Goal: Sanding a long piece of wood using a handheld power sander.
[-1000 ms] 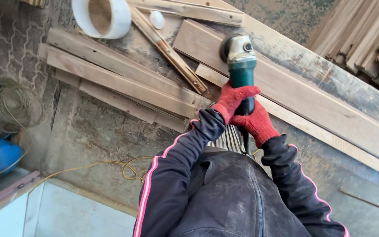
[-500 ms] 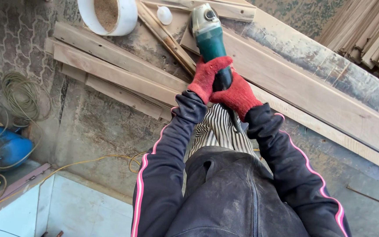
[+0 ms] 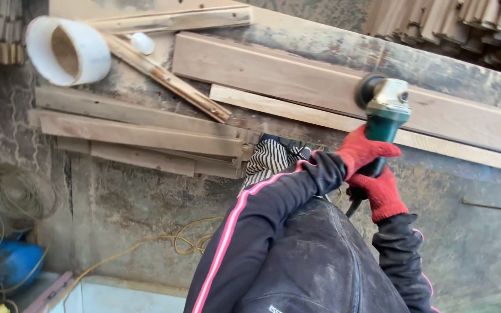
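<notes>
Both grips are closed tight round the handle of the green angle grinder [image 3: 385,119]; the left hand [image 3: 362,152], in a red knit glove, wraps the body nearer the head, and the right hand [image 3: 381,193], gloved the same, clamps the tail end at about five o'clock from it; a dark cord trails down from under the right hand.

Half a second ago the grinder sat far over toward the eleven o'clock corner, close to the white tub; a second ago it was near the middle; now its head rests well out at two o'clock, on the long pale plank [image 3: 297,78] that runs across the desk [image 3: 146,191]; the disc side appears to touch the wood, though the contact itself is hidden beneath the guard. I judge this to be a sweeping pass back and forth along the plank's length, the tool now at the far right of its travel.

At nine o'clock from the grinder lies a thinner strip [image 3: 279,107] just beside the plank; farther on, a stack of shorter boards [image 3: 134,130]; at ten o'clock the white tub [image 3: 68,51] lies tipped, brown dust inside; a yellow cable [image 3: 175,240] loops across the desk at seven o'clock.
</notes>
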